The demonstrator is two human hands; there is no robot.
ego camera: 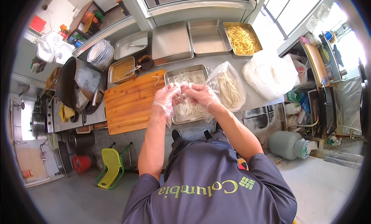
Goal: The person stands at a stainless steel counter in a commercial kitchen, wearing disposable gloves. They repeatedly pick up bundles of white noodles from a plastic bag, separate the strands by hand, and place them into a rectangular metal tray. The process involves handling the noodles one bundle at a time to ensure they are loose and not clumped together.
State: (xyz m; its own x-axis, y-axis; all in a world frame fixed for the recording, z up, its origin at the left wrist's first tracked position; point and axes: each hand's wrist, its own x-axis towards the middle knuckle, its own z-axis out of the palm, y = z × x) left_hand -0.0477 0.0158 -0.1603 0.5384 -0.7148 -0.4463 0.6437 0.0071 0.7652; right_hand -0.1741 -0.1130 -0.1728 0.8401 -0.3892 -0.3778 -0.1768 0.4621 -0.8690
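Both my hands wear clear plastic gloves and meet over a steel tray (205,68) of white noodles (188,109). My left hand (167,97) is at the tray's left side and my right hand (200,94) over its right side. Their fingertips are close together with white noodle strands between them. A clear plastic bag of thick white noodles (229,89) lies open just right of my right hand. To the left of the tray is a bamboo cutting board (130,103), with one short piece of noodle (156,80) near its top corner.
Behind stand a tray of yellow noodles (243,40), an empty steel tray (209,37), a lidded tray (171,41), a tray of brownish contents (121,70) and stacked bowls (100,53). A white plastic bag (269,74) sits right; a wok (66,82) stands left. A yellow chair (111,166) is below.
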